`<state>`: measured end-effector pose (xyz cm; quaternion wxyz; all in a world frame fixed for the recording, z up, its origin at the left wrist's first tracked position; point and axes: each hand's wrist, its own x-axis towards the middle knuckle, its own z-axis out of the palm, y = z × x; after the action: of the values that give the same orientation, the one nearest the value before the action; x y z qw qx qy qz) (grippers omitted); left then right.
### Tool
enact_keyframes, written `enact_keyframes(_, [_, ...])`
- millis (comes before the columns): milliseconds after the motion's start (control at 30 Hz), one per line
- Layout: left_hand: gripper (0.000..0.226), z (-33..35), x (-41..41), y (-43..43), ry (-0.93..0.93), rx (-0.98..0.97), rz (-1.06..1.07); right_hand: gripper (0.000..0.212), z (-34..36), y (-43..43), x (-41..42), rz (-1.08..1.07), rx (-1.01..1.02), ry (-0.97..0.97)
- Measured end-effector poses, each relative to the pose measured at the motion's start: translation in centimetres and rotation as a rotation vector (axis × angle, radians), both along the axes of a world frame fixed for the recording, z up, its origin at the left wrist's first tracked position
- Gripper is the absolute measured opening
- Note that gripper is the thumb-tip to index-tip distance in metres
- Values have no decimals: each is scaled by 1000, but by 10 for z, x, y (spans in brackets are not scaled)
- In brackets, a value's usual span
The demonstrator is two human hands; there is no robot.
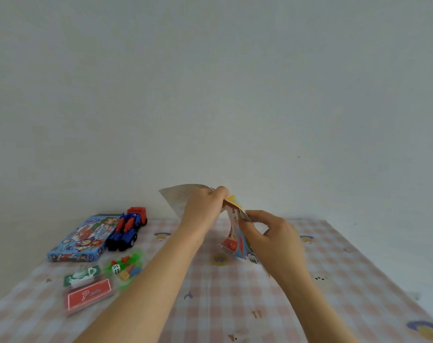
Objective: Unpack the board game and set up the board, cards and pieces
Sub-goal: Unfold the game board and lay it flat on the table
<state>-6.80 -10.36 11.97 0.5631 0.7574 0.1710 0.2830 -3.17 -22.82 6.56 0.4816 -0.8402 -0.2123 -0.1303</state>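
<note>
- Table (235, 305), under a pink checked cloth: the game board is held up over its middle. Whether the board's lower edge touches the cloth I cannot tell.
- Game board (175, 196): a thin printed sheet, part-unfolded and bowing. It looks light and floppy, likely to tear at the creases, so it is best taken by the panel edges and eased apart.
- Left hand (203, 209): the fingers are curled over the board's top edge, gripping the grey-backed panel that fans out leftward.
- Right hand (272, 236): it pinches a printed panel lower down, with the remaining folds hanging between the two hands.
- Game box (81, 240) and toy truck (127, 230): they lie side by side, far left.
- Red question-mark cards (88, 294) and green notes (83, 274): they are stacked nearer the person.
- Bag of pieces (126, 264), with a die (116, 268) at its edge.
</note>
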Motion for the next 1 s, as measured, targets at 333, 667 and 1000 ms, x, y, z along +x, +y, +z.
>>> enact_keyframes(333, [31, 8, -5, -2, -210, -37, -50, 23, -7, -35, 26, -176, -224, 147])
enact_keyframes(667, [23, 1, 5, 2, -70, -57, -50, 82, 18, -24, 13, 109, 424, 93])
enact_keyframes(1000, [38, 1, 2, 11, -135, -117, 71, 24, 17, -9, 26, -49, 253, -107])
